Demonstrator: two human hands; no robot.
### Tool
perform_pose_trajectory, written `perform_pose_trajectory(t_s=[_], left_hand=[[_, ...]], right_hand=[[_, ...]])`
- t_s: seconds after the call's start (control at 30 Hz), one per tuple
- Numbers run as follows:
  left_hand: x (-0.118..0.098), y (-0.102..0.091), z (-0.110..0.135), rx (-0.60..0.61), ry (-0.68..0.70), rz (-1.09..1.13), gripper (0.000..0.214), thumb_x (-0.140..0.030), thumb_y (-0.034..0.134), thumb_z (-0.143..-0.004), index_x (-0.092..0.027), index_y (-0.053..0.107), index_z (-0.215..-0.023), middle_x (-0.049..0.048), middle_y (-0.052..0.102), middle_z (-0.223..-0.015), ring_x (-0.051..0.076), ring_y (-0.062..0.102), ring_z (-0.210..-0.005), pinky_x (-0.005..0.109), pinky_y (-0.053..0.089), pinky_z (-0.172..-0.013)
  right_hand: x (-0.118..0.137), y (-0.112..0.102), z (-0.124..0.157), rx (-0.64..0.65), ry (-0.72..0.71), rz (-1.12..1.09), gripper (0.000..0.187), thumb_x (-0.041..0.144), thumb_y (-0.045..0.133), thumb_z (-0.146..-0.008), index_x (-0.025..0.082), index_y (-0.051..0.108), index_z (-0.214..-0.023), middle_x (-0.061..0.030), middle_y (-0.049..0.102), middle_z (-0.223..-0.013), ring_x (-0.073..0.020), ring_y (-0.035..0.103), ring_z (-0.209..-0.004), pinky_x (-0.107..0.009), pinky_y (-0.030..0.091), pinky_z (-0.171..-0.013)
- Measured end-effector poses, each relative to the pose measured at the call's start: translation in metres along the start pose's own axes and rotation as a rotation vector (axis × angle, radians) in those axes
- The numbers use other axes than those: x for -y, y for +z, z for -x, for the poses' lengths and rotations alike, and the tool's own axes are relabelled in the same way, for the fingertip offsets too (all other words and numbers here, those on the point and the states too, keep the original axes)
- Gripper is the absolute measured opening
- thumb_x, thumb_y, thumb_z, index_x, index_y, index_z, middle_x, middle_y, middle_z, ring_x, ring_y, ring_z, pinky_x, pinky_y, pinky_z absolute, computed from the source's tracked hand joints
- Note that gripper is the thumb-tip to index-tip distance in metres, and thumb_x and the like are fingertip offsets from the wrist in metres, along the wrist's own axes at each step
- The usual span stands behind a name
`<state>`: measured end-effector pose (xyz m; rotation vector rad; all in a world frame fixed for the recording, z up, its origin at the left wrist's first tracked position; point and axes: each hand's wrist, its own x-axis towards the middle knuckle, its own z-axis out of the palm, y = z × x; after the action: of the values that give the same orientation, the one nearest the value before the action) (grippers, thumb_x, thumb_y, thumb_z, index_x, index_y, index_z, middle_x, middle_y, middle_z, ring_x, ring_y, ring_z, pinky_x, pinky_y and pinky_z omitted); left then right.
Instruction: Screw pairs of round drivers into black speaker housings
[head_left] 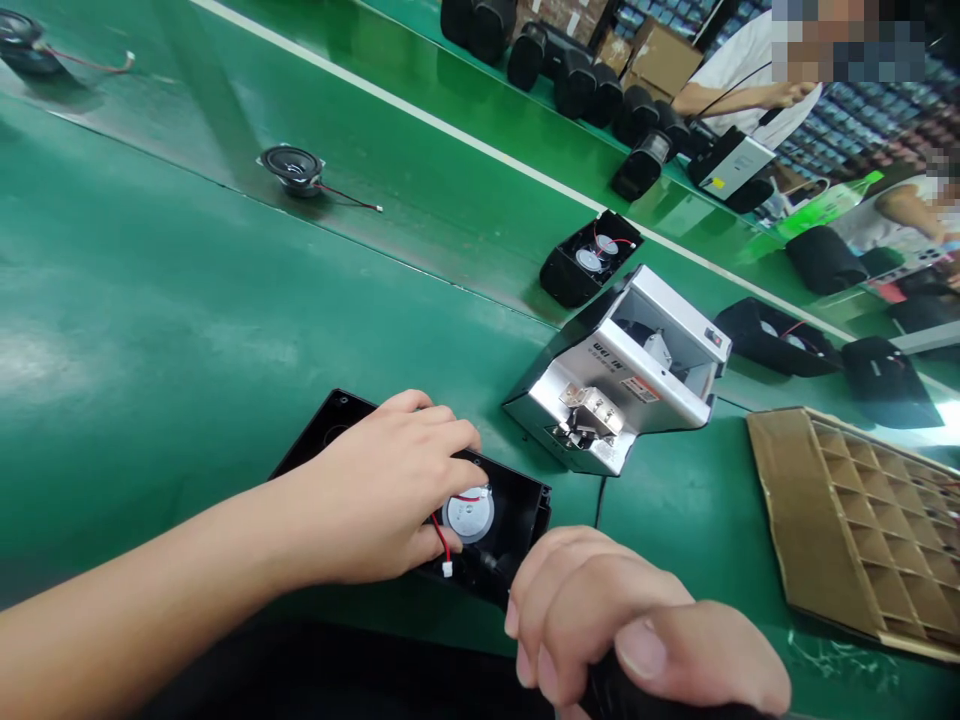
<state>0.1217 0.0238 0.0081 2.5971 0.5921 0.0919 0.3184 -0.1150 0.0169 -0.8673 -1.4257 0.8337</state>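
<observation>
A black speaker housing (517,515) lies open on the green bench in front of me, with a round silver-backed speaker driver (469,513) and a red wire with a white plug (445,566) inside. My left hand (390,490) rests on the housing, fingers curled round the driver and wire. My right hand (607,615) is closed round a black tool handle (637,700) at the bottom edge, its tip hidden.
A silver screw feeder (622,385) stands just behind the housing. A cardboard divider tray (862,525) lies at right. Loose speaker drivers (292,168) and another open housing (589,258) sit on the belt. Other people work at the far right behind black housings (577,80).
</observation>
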Motion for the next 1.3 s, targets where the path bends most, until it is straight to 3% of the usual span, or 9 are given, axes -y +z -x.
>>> perform_pose_trajectory(t_s=[0.17,0.57,0.7,0.8,0.9,0.97,1.03,1.17,1.3], left_hand=[[0.000,0.004,0.001,-0.038,-0.001,0.012,0.033,-0.042,0.098,-0.086,-0.029,0.084,-0.113,0.0032,0.081,-0.127,0.031,0.074,-0.117,0.057,0.046,-0.112],[0.001,0.006,0.008,-0.083,-0.014,0.027,0.035,-0.034,0.101,-0.081,-0.031,0.086,-0.113,0.0026,0.081,-0.129,0.030,0.075,-0.117,0.056,0.049,-0.110],[0.004,0.010,0.008,-0.121,-0.024,0.053,0.039,-0.030,0.103,-0.077,-0.032,0.086,-0.111,0.0010,0.081,-0.131,0.030,0.074,-0.119,0.054,0.048,-0.112],[0.005,0.010,0.008,-0.133,-0.025,0.076,0.041,-0.030,0.103,-0.075,-0.034,0.085,-0.111,0.0004,0.081,-0.130,0.030,0.074,-0.118,0.054,0.048,-0.112],[0.006,0.010,0.008,-0.113,-0.054,0.110,0.040,-0.029,0.104,-0.073,-0.037,0.084,-0.107,-0.0016,0.081,-0.126,0.029,0.074,-0.111,0.052,0.050,-0.108],[0.007,0.011,0.008,-0.103,-0.070,0.116,0.039,-0.028,0.104,-0.072,-0.038,0.084,-0.104,-0.0026,0.081,-0.126,0.028,0.073,-0.110,0.052,0.051,-0.108],[0.008,0.013,0.009,-0.107,-0.068,0.110,0.041,-0.030,0.105,-0.072,-0.038,0.083,-0.107,-0.0023,0.081,-0.133,0.030,0.074,-0.115,0.056,0.052,-0.113],[0.014,0.009,0.021,-0.174,-0.039,0.099,0.047,-0.038,0.100,-0.083,-0.045,0.081,-0.125,-0.0029,0.076,-0.153,0.034,0.073,-0.138,0.064,0.035,-0.139],[0.035,-0.002,0.049,-0.287,-0.067,0.001,0.059,-0.051,0.092,-0.088,-0.050,0.073,-0.143,-0.0064,0.075,-0.156,0.035,0.072,-0.141,0.068,0.026,-0.145]], right_hand=[[-0.014,0.002,-0.007,0.125,-0.191,-0.018,0.022,0.026,0.055,-0.121,0.034,0.068,-0.137,0.0065,0.078,-0.073,-0.0152,0.074,-0.051,-0.029,0.067,-0.062],[-0.033,0.032,0.016,-0.261,-0.286,0.032,0.024,0.030,0.062,-0.116,0.033,0.070,-0.139,0.0019,0.081,-0.076,-0.0189,0.072,-0.047,-0.032,0.065,-0.051],[-0.035,0.021,0.014,-0.100,-0.254,-0.016,0.033,0.026,0.065,-0.117,0.030,0.069,-0.149,-0.0048,0.088,-0.091,-0.0235,0.085,-0.066,-0.035,0.076,-0.064],[-0.028,0.006,0.001,0.028,-0.223,-0.108,0.033,0.031,0.066,-0.119,0.034,0.068,-0.152,-0.0031,0.088,-0.088,-0.0220,0.083,-0.060,-0.033,0.076,-0.063],[-0.003,-0.010,-0.026,-0.141,-0.154,-0.132,0.032,0.043,0.055,-0.124,0.035,0.067,-0.152,0.0039,0.080,-0.074,-0.0180,0.071,-0.044,-0.030,0.068,-0.050],[0.016,-0.023,-0.051,-0.446,-0.084,-0.054,0.053,0.075,0.064,-0.112,0.031,0.073,-0.140,0.0043,0.074,-0.070,-0.0202,0.067,-0.048,-0.036,0.066,-0.051],[0.027,-0.036,-0.079,-0.653,-0.203,0.032,0.067,0.091,0.064,-0.102,0.026,0.077,-0.117,0.0048,0.070,-0.066,-0.0174,0.060,-0.048,-0.032,0.059,-0.051],[0.014,-0.055,-0.120,-0.683,-0.275,0.103,0.071,0.094,0.055,-0.103,0.024,0.066,-0.101,0.0072,0.062,-0.058,-0.0153,0.053,-0.039,-0.027,0.045,-0.036],[-0.004,-0.055,-0.129,-0.678,-0.202,0.156,0.070,0.093,0.052,-0.105,0.024,0.063,-0.104,0.0077,0.061,-0.057,-0.0154,0.054,-0.038,-0.026,0.044,-0.035]])
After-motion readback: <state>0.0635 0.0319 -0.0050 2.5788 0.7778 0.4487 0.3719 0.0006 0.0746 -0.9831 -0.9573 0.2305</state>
